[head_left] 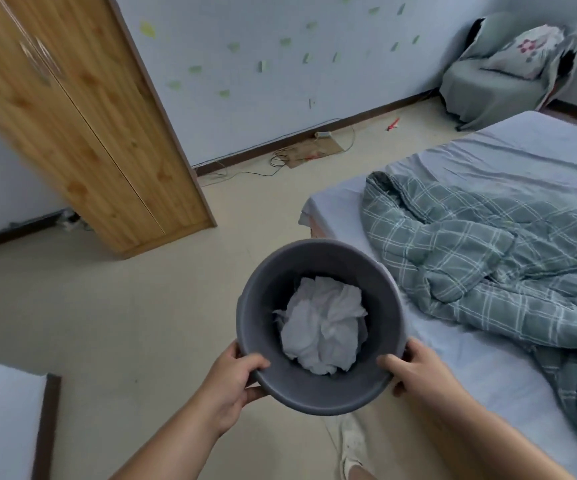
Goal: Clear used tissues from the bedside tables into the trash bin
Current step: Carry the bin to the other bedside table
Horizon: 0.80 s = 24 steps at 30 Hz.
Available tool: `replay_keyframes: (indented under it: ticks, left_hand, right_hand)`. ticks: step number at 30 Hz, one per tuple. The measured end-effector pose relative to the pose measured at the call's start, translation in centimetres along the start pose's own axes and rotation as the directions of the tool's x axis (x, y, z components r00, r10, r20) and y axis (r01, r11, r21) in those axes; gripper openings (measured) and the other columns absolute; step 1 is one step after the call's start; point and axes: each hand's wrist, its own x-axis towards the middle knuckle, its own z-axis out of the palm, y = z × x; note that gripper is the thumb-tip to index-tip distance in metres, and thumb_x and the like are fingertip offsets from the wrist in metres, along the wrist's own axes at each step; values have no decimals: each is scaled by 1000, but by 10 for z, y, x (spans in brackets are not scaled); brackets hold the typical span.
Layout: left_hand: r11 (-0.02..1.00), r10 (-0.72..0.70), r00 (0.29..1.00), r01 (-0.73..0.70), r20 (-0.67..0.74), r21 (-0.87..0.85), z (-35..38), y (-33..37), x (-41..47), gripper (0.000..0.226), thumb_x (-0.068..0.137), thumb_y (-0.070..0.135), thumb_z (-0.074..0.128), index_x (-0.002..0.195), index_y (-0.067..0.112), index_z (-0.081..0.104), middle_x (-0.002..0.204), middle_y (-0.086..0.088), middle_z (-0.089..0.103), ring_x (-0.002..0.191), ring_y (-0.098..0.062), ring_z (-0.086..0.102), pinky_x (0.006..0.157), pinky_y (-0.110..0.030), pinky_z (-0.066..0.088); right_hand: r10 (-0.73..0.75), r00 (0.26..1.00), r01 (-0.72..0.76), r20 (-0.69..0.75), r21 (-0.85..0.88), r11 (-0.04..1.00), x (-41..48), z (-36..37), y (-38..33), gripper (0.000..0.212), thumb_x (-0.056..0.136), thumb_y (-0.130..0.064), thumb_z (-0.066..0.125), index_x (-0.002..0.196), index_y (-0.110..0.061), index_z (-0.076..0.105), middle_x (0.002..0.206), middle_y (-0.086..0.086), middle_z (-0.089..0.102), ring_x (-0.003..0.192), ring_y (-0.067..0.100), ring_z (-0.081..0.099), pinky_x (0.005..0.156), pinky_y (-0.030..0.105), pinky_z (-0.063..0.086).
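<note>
Both hands (235, 382) hold trash bin (263, 282) above beige floor (114, 323) beside bed (488, 382).

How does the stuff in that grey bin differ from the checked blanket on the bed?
The tissues are plain white and crumpled into a wad inside the bin; the blanket is grey-green with a pale check, and sprawls across the bed. The tissues are far smaller. Both look rumpled.

Trash bin (318, 327) held above the floor (107, 306), left hand (235, 379) and right hand (418, 372) on its near rim. Crumpled tissues (325, 329) inside. Bed (488, 393) to the right, quilt (488, 268) on it. Wardrobe (83, 126) far left; chair (508, 71) in far right corner.
</note>
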Motion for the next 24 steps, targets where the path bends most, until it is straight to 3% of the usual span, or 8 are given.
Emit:
replay_keyframes:
  ticks: [3, 6, 8, 13, 19, 24]
  left_hand:
    - [998, -5, 999, 3, -45, -63, -17, 46, 43, 40, 87, -7, 63, 122, 12, 67, 97, -11, 83, 79, -24, 81, 69, -42, 64]
    - [992, 8, 994, -22, -113, -122, -37, 89, 82, 40, 87, -7, 63, 121, 13, 68, 101, -12, 83, 83, -26, 81, 69, -40, 64]
    - [986, 15, 988, -41, -155, -162, -55, 111, 105, 39, 87, -6, 64, 120, 15, 68, 103, -12, 83, 85, -26, 81, 69, -39, 65]
    - [975, 24, 967, -79, -254, -210, -107, 159, 183, 39, 86, -5, 66, 119, 15, 70, 105, -11, 82, 91, -28, 81, 70, -39, 65]
    - [986, 23, 975, -59, -223, -159, -174, 233, 307, 37, 87, -4, 67, 119, 15, 70, 101, -9, 83, 82, -22, 81, 64, -33, 64]
    - [993, 18, 989, -35, -145, -112, -204, 320, 389, 32, 89, -2, 67, 116, 16, 70, 102, -7, 83, 83, -20, 81, 64, -31, 64]
  right_hand:
    - [7, 996, -1, 91, -70, 998, 75, 16, -52, 10, 87, -20, 75, 95, -17, 70, 74, -5, 76, 56, 11, 69, 53, 33, 60]
    - [-27, 985, 50, 169, -135, 990, 144, 30, -117, 13, 86, -21, 75, 95, -13, 70, 79, 3, 77, 67, 19, 72, 58, 39, 62]
    - [-76, 971, 116, 227, -167, 979, 185, 44, -158, 17, 85, -24, 77, 97, -13, 70, 85, 7, 77, 74, 24, 73, 59, 36, 62]
    - [-116, 940, 186, 320, -199, 962, 277, 97, -230, 16, 87, -30, 75, 100, -22, 70, 83, -6, 76, 71, 12, 72, 58, 28, 60]
    - [-34, 949, 104, 314, -208, 973, 385, 172, -291, 22, 91, -27, 72, 108, -14, 67, 99, 7, 77, 89, 24, 74, 74, 46, 65]
    - [-51, 967, 96, 250, -173, 980, 457, 188, -361, 21, 91, -28, 71, 109, -19, 67, 99, 4, 76, 87, 22, 74, 69, 35, 65]
